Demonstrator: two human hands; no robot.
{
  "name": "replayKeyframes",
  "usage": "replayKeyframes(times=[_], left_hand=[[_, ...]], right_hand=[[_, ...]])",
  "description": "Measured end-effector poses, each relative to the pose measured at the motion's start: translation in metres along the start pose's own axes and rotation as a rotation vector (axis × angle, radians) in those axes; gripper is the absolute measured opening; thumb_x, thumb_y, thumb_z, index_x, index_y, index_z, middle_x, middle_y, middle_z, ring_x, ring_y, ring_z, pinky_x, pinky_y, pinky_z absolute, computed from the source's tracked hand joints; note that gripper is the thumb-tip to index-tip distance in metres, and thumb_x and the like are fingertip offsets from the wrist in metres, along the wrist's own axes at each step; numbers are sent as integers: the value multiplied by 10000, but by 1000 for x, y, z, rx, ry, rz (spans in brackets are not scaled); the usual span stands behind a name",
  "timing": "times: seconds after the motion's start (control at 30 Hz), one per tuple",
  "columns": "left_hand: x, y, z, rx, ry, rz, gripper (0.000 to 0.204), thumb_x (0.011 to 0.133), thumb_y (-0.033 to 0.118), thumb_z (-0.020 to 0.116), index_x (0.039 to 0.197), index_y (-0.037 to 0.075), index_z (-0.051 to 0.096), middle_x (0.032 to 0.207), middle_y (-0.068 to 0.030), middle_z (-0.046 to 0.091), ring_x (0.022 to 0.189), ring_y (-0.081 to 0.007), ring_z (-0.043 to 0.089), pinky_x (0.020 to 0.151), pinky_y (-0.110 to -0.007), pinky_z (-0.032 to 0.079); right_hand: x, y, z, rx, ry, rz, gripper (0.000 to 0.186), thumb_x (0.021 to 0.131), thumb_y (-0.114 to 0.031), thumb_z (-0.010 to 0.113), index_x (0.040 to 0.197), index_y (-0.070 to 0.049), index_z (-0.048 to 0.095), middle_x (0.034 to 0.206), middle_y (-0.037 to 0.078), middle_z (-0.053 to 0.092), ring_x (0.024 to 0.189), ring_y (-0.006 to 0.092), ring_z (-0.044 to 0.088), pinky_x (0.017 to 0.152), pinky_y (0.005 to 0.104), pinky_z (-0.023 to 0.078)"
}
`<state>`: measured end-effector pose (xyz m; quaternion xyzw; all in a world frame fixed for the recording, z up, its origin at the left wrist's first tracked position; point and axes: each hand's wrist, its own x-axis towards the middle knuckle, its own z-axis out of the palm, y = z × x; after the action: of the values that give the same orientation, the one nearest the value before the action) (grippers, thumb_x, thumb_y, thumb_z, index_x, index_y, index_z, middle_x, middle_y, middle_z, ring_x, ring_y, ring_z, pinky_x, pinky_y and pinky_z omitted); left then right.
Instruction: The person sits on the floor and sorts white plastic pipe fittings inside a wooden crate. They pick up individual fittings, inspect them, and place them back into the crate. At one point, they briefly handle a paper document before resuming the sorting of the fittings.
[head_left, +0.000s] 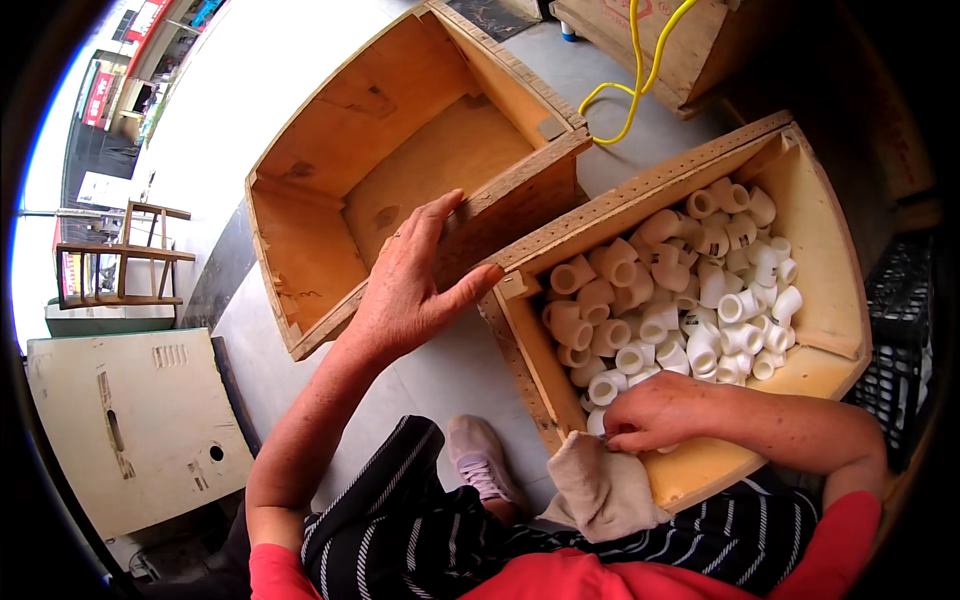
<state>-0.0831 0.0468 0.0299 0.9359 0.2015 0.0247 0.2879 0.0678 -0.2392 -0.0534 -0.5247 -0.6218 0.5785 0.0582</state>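
Observation:
My left hand [420, 280] has its fingers apart at the near rim of a wooden box [400, 150] at the upper middle, whose bare plywood inside shows. A second wooden box [830, 300] on the right holds many white plastic elbow fittings [740, 305]. My right hand [655, 410] is curled low inside that box, at its near edge among the fittings; what its fingers hold, if anything, is hidden. A beige cloth [600, 480] drapes over the near rim just below it.
A yellow cable [630, 105] lies beside a wooden crate [670, 35] at the back. A black plastic crate [895, 300] stands far right. A pale panel [130, 420] is at left, a wooden stool [125, 260] behind it. My shoe [475, 450] is on the floor below.

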Motion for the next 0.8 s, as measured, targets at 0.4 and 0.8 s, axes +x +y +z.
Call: replayKeyframes(times=[0.4, 0.8], left_hand=[[0, 0, 10, 147, 19, -12, 929, 822, 556, 744, 1481, 10, 381, 1355, -233, 542, 1284, -397, 522, 1093, -504, 383], [4, -1, 5, -6, -37, -92, 880, 798, 446, 758, 1483, 38, 387, 1370, -234, 541, 1281, -395, 516, 1117, -484, 361]], right_hand=[[1, 0, -6, 44, -38, 13, 328, 924, -379, 592, 1062, -120, 738, 986, 82, 749, 957, 290, 710, 834, 435, 554], [1, 5, -2, 39, -8, -12, 334, 941, -421, 617, 1054, -129, 732, 943, 69, 737, 902, 267, 710, 780, 396, 559]])
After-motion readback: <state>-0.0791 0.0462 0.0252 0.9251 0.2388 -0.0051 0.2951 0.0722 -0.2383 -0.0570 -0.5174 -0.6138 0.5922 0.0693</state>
